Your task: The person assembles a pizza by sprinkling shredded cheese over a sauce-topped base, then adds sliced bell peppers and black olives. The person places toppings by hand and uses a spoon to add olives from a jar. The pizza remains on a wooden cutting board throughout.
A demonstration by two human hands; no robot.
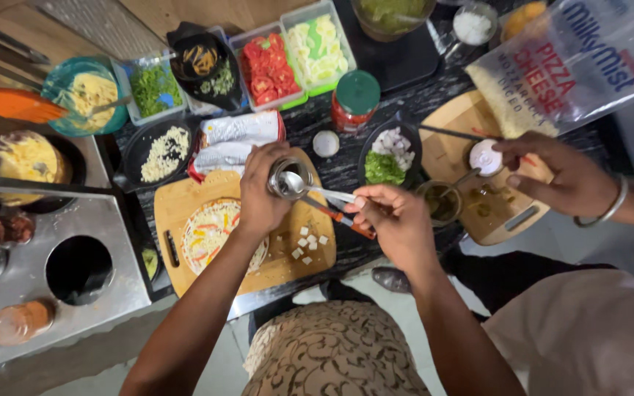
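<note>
- L hand (pixel 260 192): fingers wrapped tight round a small steel cup (pixel 285 178), held tipped over the wooden board (pixel 185 209), prob. so any drips landed on the board, not the counter.
- R hand (pixel 396 218): fingertips pinched shut on a spoon (pixel 310 188) handle; bowl of spoon sat at the cup's mouth, just past my L fingertips. Contents of cup: couldn't tell.
- Topped flatbread (pixel 210 231) lay under my L wrist, white cubes (pixel 307 243) on the board betw. both hands.
- Orange-handled knife (pixel 340 217) lay beneath R fingers, untouched.
- Another person's hand (pixel 552 176), w/ bangle, beyond my R fingers, gripped a white lid (pixel 486 157) over a 2nd board (pixel 449 121); cheese bag (pixel 566 66) above it.
</note>
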